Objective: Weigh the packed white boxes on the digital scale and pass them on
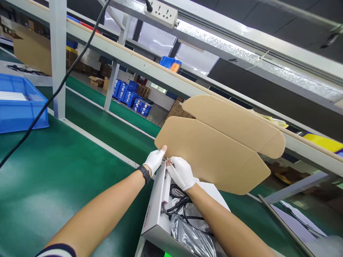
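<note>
Both my hands wear white gloves. My left hand [154, 159], with a black watch on the wrist, pinches the near corner of a raised brown cardboard lid flap [214, 153]. My right hand [181, 172] is closed against the same flap's lower edge, right beside the left hand. The flap belongs to an open white box [157, 210] lying on the green mat [53, 178]. Inside the box lie black cables [179, 205] and a grey plastic bag [191, 237]. A second cardboard flap [235, 121] stands behind the first.
A blue bin [18, 103] sits at the left on the mat. A black cord [53, 92] hangs across from above. A white frame post [58, 57] and sloped shelf rails [160, 71] rise ahead, with a power strip [160, 12] overhead. Blue crates and cartons stand beyond.
</note>
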A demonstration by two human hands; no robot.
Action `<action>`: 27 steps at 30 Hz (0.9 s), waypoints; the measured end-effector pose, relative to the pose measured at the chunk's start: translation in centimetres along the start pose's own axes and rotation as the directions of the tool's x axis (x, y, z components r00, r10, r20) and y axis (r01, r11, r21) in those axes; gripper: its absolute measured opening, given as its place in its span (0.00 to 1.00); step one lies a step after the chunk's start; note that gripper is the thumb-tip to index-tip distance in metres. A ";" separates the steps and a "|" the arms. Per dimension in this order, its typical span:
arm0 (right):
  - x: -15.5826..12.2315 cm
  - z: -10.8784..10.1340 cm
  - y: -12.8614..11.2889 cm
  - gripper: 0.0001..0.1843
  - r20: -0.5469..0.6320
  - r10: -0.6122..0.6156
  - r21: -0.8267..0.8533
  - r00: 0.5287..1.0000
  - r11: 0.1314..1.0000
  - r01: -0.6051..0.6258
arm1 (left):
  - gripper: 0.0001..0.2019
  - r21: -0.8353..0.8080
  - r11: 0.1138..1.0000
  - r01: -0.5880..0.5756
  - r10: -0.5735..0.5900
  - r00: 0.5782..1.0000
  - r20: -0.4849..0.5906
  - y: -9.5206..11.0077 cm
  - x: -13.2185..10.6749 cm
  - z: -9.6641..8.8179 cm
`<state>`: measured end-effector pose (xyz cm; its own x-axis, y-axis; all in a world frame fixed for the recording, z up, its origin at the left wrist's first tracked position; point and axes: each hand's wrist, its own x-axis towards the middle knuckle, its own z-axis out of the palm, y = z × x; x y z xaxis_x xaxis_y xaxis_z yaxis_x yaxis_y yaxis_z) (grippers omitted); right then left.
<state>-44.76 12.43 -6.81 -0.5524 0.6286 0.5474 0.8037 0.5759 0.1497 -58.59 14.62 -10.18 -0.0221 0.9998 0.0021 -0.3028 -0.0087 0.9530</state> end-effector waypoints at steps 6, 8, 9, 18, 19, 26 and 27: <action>0.1 -0.2 -0.1 0.14 0.002 0.027 0.032 1.000 0.999 -0.027 | 0.30 0.019 1.000 -0.011 0.012 1.000 -0.008 -0.4 0.3 0.0; 0.1 -0.3 -0.2 0.15 0.003 0.030 0.021 1.000 0.999 -0.031 | 0.29 0.032 0.999 -0.009 0.009 1.000 -0.003 -0.6 0.3 0.0; 0.1 -0.3 -0.2 0.15 0.005 0.027 0.013 1.000 1.000 -0.027 | 0.29 0.035 0.999 -0.010 0.010 1.000 -0.003 -0.6 0.4 0.0; 0.1 -0.2 -0.2 0.15 -0.032 0.016 -0.018 0.999 1.000 -0.017 | 0.33 0.035 0.999 0.011 -0.013 0.999 0.037 -0.4 0.3 -0.2; 0.1 -0.1 -0.1 0.15 -0.037 0.015 -0.024 0.999 1.000 -0.016 | 0.34 0.035 0.999 0.010 -0.011 0.999 0.038 -0.3 0.3 -0.3; 0.0 0.3 0.2 0.16 -0.108 -0.018 -0.003 0.994 1.000 0.017 | 0.36 0.033 0.999 0.013 -0.014 1.000 0.025 0.2 -0.2 -0.2; -0.1 0.3 0.2 0.16 -0.123 -0.004 0.017 0.992 1.000 0.006 | 0.36 0.032 0.999 0.019 -0.020 1.000 0.020 0.3 -0.3 -0.1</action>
<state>-44.62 12.66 -7.09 -0.5241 0.5577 0.6436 0.7965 0.5885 0.1387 -58.80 14.32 -9.93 0.0029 0.9999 -0.0108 -0.2728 0.0111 0.9620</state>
